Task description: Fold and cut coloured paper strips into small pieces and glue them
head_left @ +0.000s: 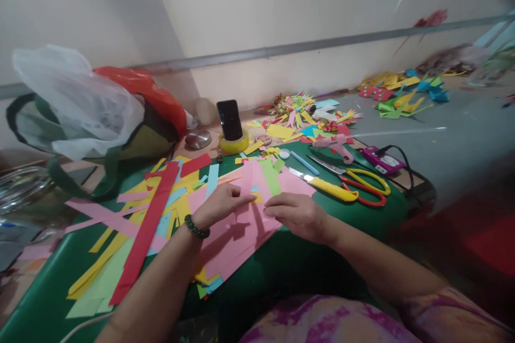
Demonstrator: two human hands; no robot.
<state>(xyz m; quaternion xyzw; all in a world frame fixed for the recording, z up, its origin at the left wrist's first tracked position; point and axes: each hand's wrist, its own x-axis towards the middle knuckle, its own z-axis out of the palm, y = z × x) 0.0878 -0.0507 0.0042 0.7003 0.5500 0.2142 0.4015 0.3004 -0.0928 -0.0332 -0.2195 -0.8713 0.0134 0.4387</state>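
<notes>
The left hand [221, 204] and right hand [301, 217] face each other over pink sheets [233, 257] that run toward the near edge of the bench [392, 214], fingers part-curled around a small yellow slip [256, 198], apparently for fine two-handed work; whether either grips anything, I cannot tell. Toward the right edge, the knife [333, 188] and scissors [382, 202] point their handles rightward, probably for an easy right-hand pickup, while loose strips [148, 230] spread toward the left edge, seemingly leaving the middle for handling.

Bright light from the top edge; 2 hand shadows; right edge seemingly blurred.
</notes>
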